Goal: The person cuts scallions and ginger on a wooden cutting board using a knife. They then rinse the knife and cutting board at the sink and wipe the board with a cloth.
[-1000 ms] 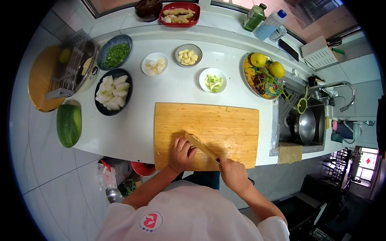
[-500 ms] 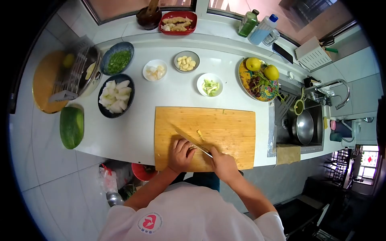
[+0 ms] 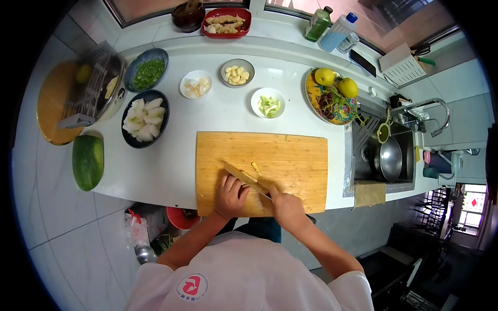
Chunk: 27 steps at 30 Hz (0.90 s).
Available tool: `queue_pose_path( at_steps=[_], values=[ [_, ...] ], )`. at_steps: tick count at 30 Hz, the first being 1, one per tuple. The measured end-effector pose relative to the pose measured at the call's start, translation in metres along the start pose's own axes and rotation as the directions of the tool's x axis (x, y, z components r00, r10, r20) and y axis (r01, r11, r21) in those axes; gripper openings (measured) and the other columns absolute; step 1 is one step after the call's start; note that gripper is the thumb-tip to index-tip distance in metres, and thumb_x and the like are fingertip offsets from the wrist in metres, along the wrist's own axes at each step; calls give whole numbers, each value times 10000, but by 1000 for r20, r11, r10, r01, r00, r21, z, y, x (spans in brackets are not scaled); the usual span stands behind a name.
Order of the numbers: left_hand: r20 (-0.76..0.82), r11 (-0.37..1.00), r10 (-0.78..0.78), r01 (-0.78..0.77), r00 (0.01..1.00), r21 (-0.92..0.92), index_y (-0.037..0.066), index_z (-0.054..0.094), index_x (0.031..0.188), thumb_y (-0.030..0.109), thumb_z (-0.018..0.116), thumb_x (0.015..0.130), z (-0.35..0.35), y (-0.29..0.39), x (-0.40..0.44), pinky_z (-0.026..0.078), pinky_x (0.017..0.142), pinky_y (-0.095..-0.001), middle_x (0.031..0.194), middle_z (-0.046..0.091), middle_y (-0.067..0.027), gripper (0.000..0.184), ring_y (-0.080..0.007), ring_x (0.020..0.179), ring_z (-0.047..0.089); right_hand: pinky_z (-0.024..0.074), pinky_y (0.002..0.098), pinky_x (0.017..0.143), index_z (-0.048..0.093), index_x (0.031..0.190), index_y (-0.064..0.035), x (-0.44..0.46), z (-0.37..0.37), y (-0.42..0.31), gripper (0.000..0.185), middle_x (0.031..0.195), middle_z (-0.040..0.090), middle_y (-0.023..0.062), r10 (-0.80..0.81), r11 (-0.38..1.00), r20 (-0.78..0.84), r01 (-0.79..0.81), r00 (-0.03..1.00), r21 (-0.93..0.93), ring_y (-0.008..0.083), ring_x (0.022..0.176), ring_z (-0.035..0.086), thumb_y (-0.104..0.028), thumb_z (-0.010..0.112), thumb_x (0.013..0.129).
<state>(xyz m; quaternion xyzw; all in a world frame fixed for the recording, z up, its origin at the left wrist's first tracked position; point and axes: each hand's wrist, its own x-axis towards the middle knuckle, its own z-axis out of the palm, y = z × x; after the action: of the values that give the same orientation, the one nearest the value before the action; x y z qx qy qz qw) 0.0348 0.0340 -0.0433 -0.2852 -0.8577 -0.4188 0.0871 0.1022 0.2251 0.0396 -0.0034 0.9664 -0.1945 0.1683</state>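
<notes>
A wooden cutting board (image 3: 301,171) lies at the counter's front edge. My right hand (image 3: 287,208) grips a knife (image 3: 245,178), whose blade points up and left across the board. Against the blade's lower left side, my left hand (image 3: 231,196) has its fingers curled over a small pale piece, mostly hidden beneath them. Beyond the blade, a small yellowish strip (image 3: 256,168) rests on the wood.
Behind the board stand bowls of green slices (image 3: 269,103), garlic cloves (image 3: 237,73), pale pieces (image 3: 196,84), white chunks (image 3: 144,119) and chopped greens (image 3: 147,74). A fruit plate (image 3: 322,106) and sink (image 3: 365,171) are right; a green melon (image 3: 87,163) is left.
A yellowish strip has come to lie on the board beyond the blade. My right hand and the knife have moved slightly left; my left hand still holds against the blade.
</notes>
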Motion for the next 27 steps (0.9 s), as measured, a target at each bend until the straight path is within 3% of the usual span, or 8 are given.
queue_pose_path(
  at_steps=[6, 15, 21, 24, 27],
  values=[
    [31, 999, -38, 37, 999, 19, -9, 637, 1048, 132, 771, 817, 5, -2, -7, 474, 870, -472, 1074, 605, -177, 301, -397, 1002, 553, 552, 478, 640, 537, 1194, -32, 21, -6, -10, 294, 784, 698, 193, -24, 1000, -13, 24, 1000, 2, 364, 740, 702, -100, 553, 909],
    [15, 996, -38, 36, 999, 79, 1, 638, 1039, 159, 787, 816, 4, 0, -5, 458, 909, -461, 1087, 598, -167, 311, -384, 1046, 538, 558, 475, 624, 517, 1118, -22, 26, 1, -17, 222, 755, 698, 193, -18, 998, -5, 18, 1000, -60, 369, 731, 711, -70, 544, 902],
    [21, 998, -29, 28, 999, 63, -10, 634, 1064, 114, 800, 789, 4, 2, 0, 452, 902, -458, 1074, 604, -173, 344, -382, 1018, 536, 570, 473, 669, 547, 1074, -18, 40, 6, -15, 167, 796, 712, 196, -20, 998, -30, 18, 999, -53, 365, 772, 719, -117, 535, 941],
    [-15, 999, 28, -27, 1000, 43, 0, 636, 1047, 112, 801, 787, 4, 7, -1, 454, 910, -453, 1074, 609, -164, 328, -374, 1028, 541, 563, 482, 664, 552, 1066, -8, 36, 4, -11, 184, 791, 705, 206, -13, 999, -43, 14, 999, 43, 380, 773, 710, -141, 549, 938],
    [9, 998, -3, 3, 1000, 69, 36, 656, 1059, 147, 786, 814, 4, 4, -5, 474, 911, -443, 1110, 612, -125, 299, -351, 1059, 550, 559, 491, 665, 542, 1087, -1, 37, 9, -10, 214, 790, 701, 215, -76, 994, -94, 82, 993, 65, 393, 772, 703, -155, 553, 938]
  ],
)
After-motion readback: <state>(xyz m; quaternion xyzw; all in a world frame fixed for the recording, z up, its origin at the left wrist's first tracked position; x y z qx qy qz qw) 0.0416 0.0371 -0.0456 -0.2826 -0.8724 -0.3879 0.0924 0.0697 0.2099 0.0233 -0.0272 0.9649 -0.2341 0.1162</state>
